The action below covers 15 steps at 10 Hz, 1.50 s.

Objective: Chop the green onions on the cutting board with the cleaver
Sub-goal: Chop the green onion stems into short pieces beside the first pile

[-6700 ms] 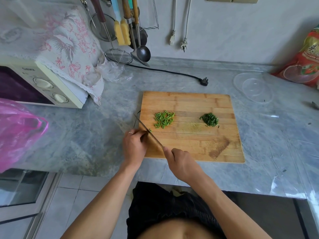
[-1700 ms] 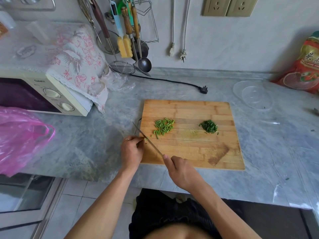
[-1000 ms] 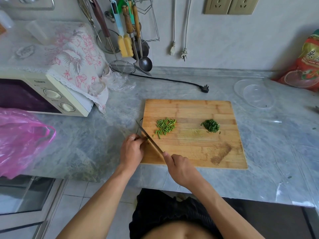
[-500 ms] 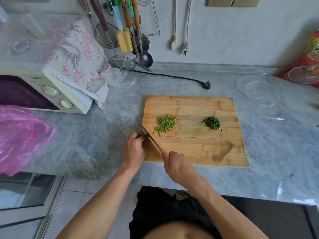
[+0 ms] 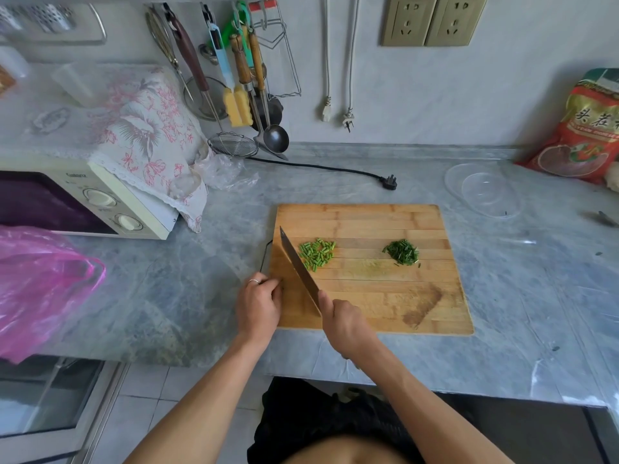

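Nearest us, our right hand (image 5: 345,324) holds the cleaver (image 5: 299,269) by its handle, fingers curled round it, the thin steel blade running toward eleven o'clock across the left part of the cutting board (image 5: 368,296). Our left hand (image 5: 258,304) sits at nine o'clock from the blade, at the board's left edge, fingers curled; we cannot tell whether that grip holds anything. A pile of pale green onion pieces (image 5: 317,254) lies just beside the blade at one o'clock. A darker, finer heap (image 5: 402,252) sits well apart at three o'clock of them. The board is wooden, striped, on a grey marbled surface (image 5: 522,296). Farther off stand a microwave (image 5: 83,202) at ten o'clock, hanging utensils (image 5: 241,78) at twelve, and a clear bowl (image 5: 484,192) at two.
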Each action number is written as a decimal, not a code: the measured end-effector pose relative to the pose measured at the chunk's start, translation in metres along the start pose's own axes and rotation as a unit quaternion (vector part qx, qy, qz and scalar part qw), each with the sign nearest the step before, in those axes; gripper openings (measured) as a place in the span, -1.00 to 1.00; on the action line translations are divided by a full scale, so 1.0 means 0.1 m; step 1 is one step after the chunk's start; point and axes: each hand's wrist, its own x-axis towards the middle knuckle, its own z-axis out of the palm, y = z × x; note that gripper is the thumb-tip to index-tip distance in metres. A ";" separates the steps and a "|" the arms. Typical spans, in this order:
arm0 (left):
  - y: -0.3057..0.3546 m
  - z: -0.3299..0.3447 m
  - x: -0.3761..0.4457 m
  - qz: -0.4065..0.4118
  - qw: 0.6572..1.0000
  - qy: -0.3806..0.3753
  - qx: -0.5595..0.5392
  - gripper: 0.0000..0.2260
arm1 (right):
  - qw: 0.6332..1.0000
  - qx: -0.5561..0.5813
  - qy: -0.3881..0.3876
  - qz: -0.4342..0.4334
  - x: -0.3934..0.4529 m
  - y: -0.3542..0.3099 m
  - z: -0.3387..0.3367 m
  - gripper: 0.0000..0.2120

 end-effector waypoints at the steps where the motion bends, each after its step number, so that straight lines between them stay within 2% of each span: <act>1: 0.04 0.01 0.03 0.024 1.000 0.002 -0.009 -0.92 | 1.000 0.009 -0.003 0.002 -0.01 0.04 -0.12 -0.43; 2: 0.08 0.02 0.10 0.031 0.999 -0.020 -0.031 -0.93 | 1.000 0.023 -0.006 0.004 -0.09 0.08 -0.18 -0.47; 3: 0.08 -0.01 0.17 -0.049 0.989 -0.036 -0.136 -0.88 | 0.999 0.031 -0.016 0.006 -0.13 0.11 -0.22 -0.53; 4: -0.02 -0.08 0.22 -0.148 0.967 -0.040 -0.204 -0.84 | 0.998 0.066 -0.014 0.016 -0.17 0.14 -0.24 -0.48; 5: -0.12 -0.16 0.20 -0.154 0.965 -0.034 -0.209 -0.85 | 0.998 0.067 -0.013 0.013 -0.18 0.17 -0.25 -0.40; 6: -0.11 -0.19 0.09 -0.125 0.976 -0.030 -0.176 -0.88 | 1.000 0.019 -0.021 -0.003 -0.23 0.14 -0.26 -0.41; 7: -0.09 -0.14 0.02 -0.088 0.984 -0.026 -0.155 -0.92 | 0.999 -0.014 -0.010 -0.045 -0.24 0.08 -0.23 -0.49; 8: 0.01 -0.09 0.00 -0.054 0.989 -0.023 -0.136 -0.85 | 0.995 -0.006 -0.029 -0.095 -0.26 0.03 -0.20 -0.62; 9: 0.08 -0.05 -0.01 -0.045 0.993 -0.023 -0.106 -0.84 | 0.998 -0.028 -0.026 -0.044 -0.24 0.07 -0.15 -0.50; 10: 0.09 -0.01 0.00 -0.052 0.995 -0.010 -0.085 -0.86 | 0.998 -0.050 -0.030 -0.033 -0.18 0.11 -0.11 -0.39; 11: 0.10 0.02 0.03 -0.065 0.995 -0.014 -0.074 -0.86 | 0.997 -0.064 0.035 -0.027 -0.15 0.16 -0.05 -0.26; 12: 0.10 0.02 0.02 -0.052 0.996 -0.012 -0.075 -0.85 | 0.955 -0.220 0.118 -0.162 0.00 0.17 -0.08 -0.73; 13: 0.10 0.03 0.00 -0.049 0.996 -0.001 -0.078 -0.86 | 0.907 -0.289 0.152 -0.268 0.05 0.38 -0.03 -0.44; 14: 0.09 0.07 0.01 -0.048 0.996 0.004 -0.078 -0.86 | 0.901 -0.276 0.183 -0.280 0.15 0.35 -0.06 -0.51; 15: 0.08 0.09 0.01 -0.039 0.996 0.007 -0.084 -0.87 | 0.911 -0.254 0.153 -0.287 0.12 0.44 0.00 -0.52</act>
